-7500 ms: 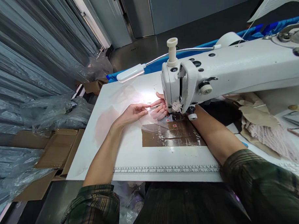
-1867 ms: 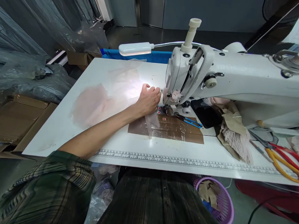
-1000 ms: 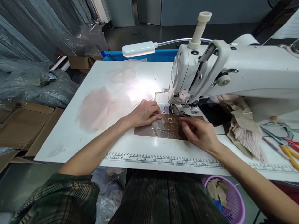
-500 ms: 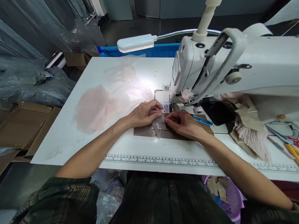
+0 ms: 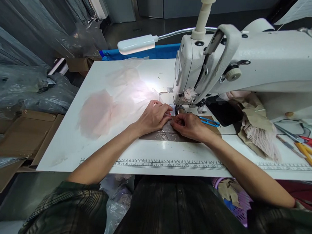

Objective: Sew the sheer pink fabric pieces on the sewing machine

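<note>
My left hand (image 5: 155,116) and my right hand (image 5: 187,125) meet just in front of the presser foot of a white sewing machine (image 5: 239,65). Both pinch the edge of a thin, clear, sheer strip (image 5: 168,128) that lies on a brown taped patch (image 5: 155,134) of the white table (image 5: 68,141). Sheer pale pink fabric (image 5: 105,105) spreads to the left of my left hand under the lamp's light. Blue thread snips (image 5: 209,122) lie right of my right hand.
A gooseneck lamp (image 5: 134,46) hangs over the table's back. Beige fabric scraps (image 5: 258,130) and orange-handled scissors (image 5: 307,154) lie at the right. A ruler strip (image 5: 169,163) runs along the front edge. Cardboard boxes (image 5: 24,133) and plastic-wrapped bundles (image 5: 31,88) stand at the left; a purple basket (image 5: 235,201) sits below.
My right hand has come in from the right and joined my left hand on the sheer strip. Both hands have moved it closer to the presser foot.
</note>
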The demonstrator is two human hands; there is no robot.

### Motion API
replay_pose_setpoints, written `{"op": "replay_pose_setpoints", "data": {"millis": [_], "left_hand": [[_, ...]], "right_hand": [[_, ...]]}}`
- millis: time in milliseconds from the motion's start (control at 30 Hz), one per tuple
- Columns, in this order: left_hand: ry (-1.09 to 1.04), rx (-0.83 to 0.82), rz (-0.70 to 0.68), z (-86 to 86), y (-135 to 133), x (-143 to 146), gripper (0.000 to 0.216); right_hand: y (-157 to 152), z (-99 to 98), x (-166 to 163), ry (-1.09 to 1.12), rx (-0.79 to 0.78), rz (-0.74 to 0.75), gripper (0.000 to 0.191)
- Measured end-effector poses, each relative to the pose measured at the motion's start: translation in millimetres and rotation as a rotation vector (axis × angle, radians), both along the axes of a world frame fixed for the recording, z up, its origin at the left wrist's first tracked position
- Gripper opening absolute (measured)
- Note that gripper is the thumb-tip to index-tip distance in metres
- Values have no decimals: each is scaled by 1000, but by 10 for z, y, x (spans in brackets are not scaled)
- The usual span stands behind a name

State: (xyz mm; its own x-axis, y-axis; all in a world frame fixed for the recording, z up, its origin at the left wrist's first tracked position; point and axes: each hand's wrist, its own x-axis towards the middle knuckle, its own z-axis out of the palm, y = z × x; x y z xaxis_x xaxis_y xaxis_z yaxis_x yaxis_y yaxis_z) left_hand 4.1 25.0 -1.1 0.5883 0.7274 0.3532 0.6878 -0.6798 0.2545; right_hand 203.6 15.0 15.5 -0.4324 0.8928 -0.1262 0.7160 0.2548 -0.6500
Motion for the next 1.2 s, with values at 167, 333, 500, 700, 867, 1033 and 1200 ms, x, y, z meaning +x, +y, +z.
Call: {"op": "replay_pose_setpoints", "data": {"millis": [167, 333, 500, 700, 867, 1033, 1200], "left_hand": [[33, 142, 158, 164, 11, -150, 23], [32, 148, 244, 274, -74, -132, 22], [222, -65, 127, 174, -341, 94, 36], [357, -127, 68, 77, -316, 114, 48], [347, -111, -60, 87, -59, 20, 48], [296, -69, -90, 38, 6, -2, 48], [281, -56, -95, 27, -11, -5, 47]], "right_hand": [[-52, -33, 283, -82, 277, -12, 16], [-144, -114, 303, -48, 551, 305, 32], [-104, -255, 341, 41, 650, 513, 31], [-82, -337, 443, 134, 655, 447, 30], [-97, -297, 411, 31, 679, 464, 29], [-80, -277, 421, 62, 589, 382, 26], [-72, -270, 383, -18, 613, 423, 41]]}}
